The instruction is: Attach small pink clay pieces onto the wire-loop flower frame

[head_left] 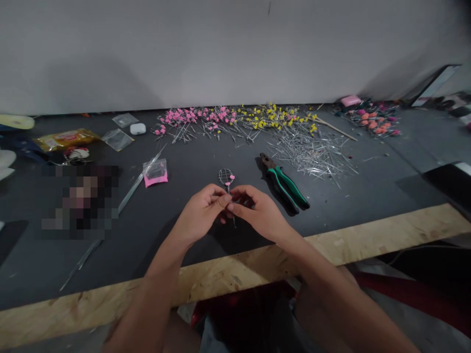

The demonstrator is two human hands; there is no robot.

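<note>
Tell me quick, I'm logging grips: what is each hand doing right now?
Left hand: pinched shut on the wire piece.
Right hand: pinched on the same wire piece.

Bare forearms, no sleeves, no jewellery

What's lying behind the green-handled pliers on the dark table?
Behind the green-handled pliers lies a loose heap of bare silver wire pins, then yellow-headed pins near the wall. What the heap covers cannot be seen.
</note>
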